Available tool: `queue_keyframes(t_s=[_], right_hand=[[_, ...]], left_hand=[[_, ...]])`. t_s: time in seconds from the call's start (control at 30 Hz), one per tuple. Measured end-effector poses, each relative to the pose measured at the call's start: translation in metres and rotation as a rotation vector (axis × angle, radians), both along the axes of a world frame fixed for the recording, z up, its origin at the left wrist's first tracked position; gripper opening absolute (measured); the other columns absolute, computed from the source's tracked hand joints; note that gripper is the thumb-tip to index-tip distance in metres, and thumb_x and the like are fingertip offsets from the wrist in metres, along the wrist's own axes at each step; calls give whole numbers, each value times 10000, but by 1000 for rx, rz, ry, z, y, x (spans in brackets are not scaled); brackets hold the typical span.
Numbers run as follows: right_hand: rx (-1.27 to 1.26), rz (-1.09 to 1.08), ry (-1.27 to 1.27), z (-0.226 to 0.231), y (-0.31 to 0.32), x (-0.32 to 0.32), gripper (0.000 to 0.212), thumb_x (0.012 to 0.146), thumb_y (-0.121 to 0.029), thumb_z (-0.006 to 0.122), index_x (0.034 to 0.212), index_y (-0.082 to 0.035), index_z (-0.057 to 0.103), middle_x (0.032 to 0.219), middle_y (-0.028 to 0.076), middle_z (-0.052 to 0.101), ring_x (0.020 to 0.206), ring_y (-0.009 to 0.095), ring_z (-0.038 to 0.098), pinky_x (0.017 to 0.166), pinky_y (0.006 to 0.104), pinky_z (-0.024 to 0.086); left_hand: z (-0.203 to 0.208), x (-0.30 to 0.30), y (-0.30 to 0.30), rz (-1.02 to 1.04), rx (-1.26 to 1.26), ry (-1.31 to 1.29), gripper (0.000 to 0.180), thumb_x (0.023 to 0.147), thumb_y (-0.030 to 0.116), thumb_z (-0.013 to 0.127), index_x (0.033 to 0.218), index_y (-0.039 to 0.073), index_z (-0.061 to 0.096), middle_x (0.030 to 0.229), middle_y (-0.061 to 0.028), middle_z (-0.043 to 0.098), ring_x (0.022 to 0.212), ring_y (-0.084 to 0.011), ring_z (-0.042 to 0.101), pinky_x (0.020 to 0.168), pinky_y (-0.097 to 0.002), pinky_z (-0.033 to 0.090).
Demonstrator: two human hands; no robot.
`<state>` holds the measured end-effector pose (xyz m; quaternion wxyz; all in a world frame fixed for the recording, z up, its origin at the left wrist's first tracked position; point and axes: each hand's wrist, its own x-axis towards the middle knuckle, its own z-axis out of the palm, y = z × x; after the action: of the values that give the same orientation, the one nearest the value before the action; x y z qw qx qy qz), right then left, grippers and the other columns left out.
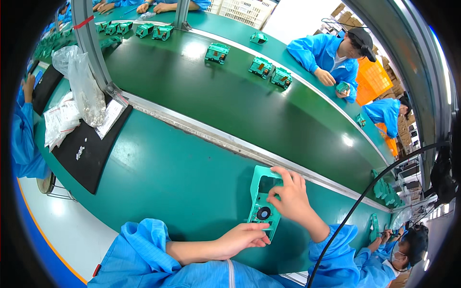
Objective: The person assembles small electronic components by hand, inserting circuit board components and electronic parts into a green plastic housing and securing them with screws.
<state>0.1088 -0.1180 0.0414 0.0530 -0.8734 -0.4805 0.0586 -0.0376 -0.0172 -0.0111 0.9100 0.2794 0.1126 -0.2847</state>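
A green plastic housing lies on the green table in front of me, its inner side up. It has a rectangular opening at the far end and a round black part like a small speaker nearer to me. My left hand grips its near end, thumb and fingers closed around the edge. At the far right side, my right hand holds the upper rim with stretched fingers, while its bent thumb and finger come together over the inside. Whether anything small sits between those fingertips is hidden.
Beyond a metal rail, a dark green conveyor belt carries several green assembled units. On my left, a black mat holds small white parts and plastic bags beside a metal post. A black cable arcs at right. Co-workers in blue sit around.
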Motion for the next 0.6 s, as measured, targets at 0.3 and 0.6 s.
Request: queue_keyframes(t_s=[0.3,0.6], right_hand=[[-70,-65,132,3,2,1,85,648,-176,646,631,-96,622,1219,49,329,1048,290,373,883,578,248],[-118,8,-10,7,7,-4,112,638,-167,638,636,-58,611,1193,108,355,949,279,421,871,561,274]], left_hand=[[3,1,1,-25,51,5,444,850,119,428,1252,-14,294,920,-91,539,848,-123,504,808,-232,398],[7,-1,1,-26,64,3,441,847,126,424,1249,-11,305,926,-90,540,859,-126,500,816,-247,394]])
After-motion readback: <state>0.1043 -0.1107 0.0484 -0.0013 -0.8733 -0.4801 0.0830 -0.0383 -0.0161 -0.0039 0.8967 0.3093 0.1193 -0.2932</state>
